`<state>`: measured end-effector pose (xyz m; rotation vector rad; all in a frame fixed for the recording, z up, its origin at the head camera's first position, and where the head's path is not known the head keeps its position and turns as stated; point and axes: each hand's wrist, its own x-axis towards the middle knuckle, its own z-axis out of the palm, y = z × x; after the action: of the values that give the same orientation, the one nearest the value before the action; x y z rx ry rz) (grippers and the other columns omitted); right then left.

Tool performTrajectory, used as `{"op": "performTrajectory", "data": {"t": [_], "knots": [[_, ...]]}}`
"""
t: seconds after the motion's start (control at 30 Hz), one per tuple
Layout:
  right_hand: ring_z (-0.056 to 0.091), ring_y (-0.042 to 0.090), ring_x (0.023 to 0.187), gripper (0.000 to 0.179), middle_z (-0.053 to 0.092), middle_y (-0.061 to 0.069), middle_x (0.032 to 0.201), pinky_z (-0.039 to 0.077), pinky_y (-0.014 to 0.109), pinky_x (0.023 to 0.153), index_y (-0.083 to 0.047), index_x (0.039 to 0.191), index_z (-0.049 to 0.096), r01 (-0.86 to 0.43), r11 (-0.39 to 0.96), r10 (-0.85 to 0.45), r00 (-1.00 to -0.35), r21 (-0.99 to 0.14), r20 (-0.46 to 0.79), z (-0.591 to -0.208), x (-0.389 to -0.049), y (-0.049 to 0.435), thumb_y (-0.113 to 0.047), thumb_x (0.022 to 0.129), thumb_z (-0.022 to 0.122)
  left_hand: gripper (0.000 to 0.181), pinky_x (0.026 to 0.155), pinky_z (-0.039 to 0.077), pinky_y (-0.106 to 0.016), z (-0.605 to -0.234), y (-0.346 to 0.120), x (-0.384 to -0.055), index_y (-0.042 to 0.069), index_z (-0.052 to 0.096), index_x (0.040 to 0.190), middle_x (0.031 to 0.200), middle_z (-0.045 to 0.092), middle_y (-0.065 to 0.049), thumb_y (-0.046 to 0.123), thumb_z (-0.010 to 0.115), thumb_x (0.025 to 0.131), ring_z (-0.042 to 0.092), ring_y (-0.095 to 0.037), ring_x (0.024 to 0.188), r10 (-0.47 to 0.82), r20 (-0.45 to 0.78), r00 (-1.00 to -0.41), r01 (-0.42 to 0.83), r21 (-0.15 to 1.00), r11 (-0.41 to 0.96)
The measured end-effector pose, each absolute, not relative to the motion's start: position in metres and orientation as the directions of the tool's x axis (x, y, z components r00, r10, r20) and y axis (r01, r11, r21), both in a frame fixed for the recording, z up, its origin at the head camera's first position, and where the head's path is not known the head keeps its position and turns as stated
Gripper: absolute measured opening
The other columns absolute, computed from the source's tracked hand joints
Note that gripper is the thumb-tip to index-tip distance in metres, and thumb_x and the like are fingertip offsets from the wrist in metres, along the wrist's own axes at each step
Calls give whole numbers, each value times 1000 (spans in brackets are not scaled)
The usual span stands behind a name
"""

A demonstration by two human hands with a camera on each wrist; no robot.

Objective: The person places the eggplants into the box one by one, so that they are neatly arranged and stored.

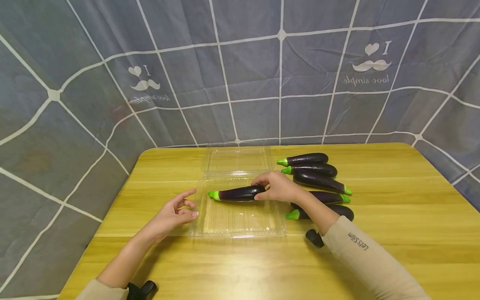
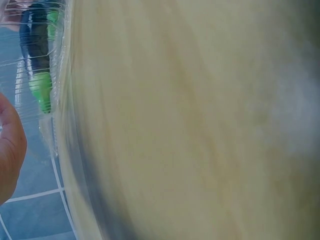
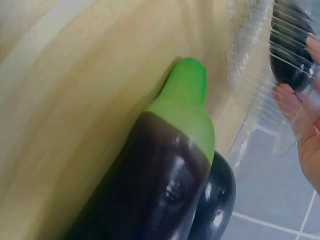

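An eggplant [image 1: 240,193], dark purple with a green stem end, lies level over the lower half of a clear plastic clamshell box [image 1: 240,223], stem pointing left. My right hand [image 1: 277,186] grips its thick right end between thumb and fingers; in the right wrist view that hand [image 3: 310,145] shows through the box's ribbed wall. The box's lid [image 1: 238,160] is folded back toward the curtain. At the box's left edge, my left hand [image 1: 174,214] has loosely bent fingers with nothing in them. Only part of the left hand [image 2: 9,150] shows in the left wrist view.
Several more eggplants [image 1: 318,180] lie on the wooden table [image 1: 232,266] right of the box, some partly behind my right forearm. One eggplant's green end [image 3: 187,95] fills the right wrist view's middle. A grey checked curtain [image 1: 255,75] stands along the table's back and left.
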<state>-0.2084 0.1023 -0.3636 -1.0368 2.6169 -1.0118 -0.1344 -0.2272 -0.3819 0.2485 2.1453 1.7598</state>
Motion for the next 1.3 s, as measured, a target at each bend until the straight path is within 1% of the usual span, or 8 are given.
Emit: {"op": "performTrajectory", "data": {"t": [0.2,0.47,0.6,0.7,0.8,0.97,1.1,1.3], "knots": [[63,22,89,35,67,7,103,52,27,71,-5,108,67,-609,565,-676,-728,-557,111,-366,-209,99,-18,77,76,74,76,48,-22,-382,-227,-134,2,20,147,107,43,-11,7,63,88,54,-12,81,360,-154,-920,-80,974,213],[63,22,90,33,66,6,103,51,29,72,-7,107,66,-633,573,-697,-711,-520,98,-367,-208,97,-17,76,76,73,76,48,-22,-383,-227,-134,4,21,147,107,43,-10,7,63,88,54,-12,82,362,-155,-919,-83,975,206],[61,20,86,33,67,6,98,50,31,73,-8,104,65,-651,593,-709,-701,-474,76,-368,-206,94,-18,76,77,73,75,48,-22,-383,-227,-134,2,20,147,106,43,-10,6,63,88,55,-11,82,369,-143,-918,-74,978,195],[59,17,82,33,65,4,92,48,30,71,-8,104,64,-655,616,-713,-700,-438,44,-369,-206,91,-19,76,78,73,75,48,-21,-383,-228,-134,2,20,147,105,43,-10,5,63,87,56,-11,82,368,-141,-919,-75,979,188],[57,16,81,34,64,4,90,47,30,70,-8,104,63,-656,626,-713,-701,-422,32,-371,-205,89,-20,76,78,73,75,49,-22,-384,-228,-134,1,20,147,105,44,-9,4,63,87,56,-11,82,369,-141,-918,-77,980,182],[61,19,88,34,66,6,100,49,31,75,-7,106,65,-665,606,-719,-693,-437,57,-371,-204,88,-16,76,77,74,77,49,-23,-386,-229,-134,0,19,146,105,44,-9,3,63,87,56,-11,81,372,-140,-918,-79,982,173],[61,20,91,32,66,7,104,50,31,76,-6,107,66,-676,577,-728,-681,-458,87,-371,-204,89,-14,77,76,74,76,49,-22,-387,-230,-133,0,19,146,104,45,-9,3,63,87,56,-10,80,368,-140,-919,-82,982,168],[60,23,98,34,64,7,109,51,32,78,-5,111,65,-617,572,-694,-716,-541,82,-367,-203,94,-14,80,73,74,76,49,-22,-385,-229,-134,0,20,146,104,44,-9,3,63,87,56,-10,80,362,-143,-921,-86,982,168]]}}
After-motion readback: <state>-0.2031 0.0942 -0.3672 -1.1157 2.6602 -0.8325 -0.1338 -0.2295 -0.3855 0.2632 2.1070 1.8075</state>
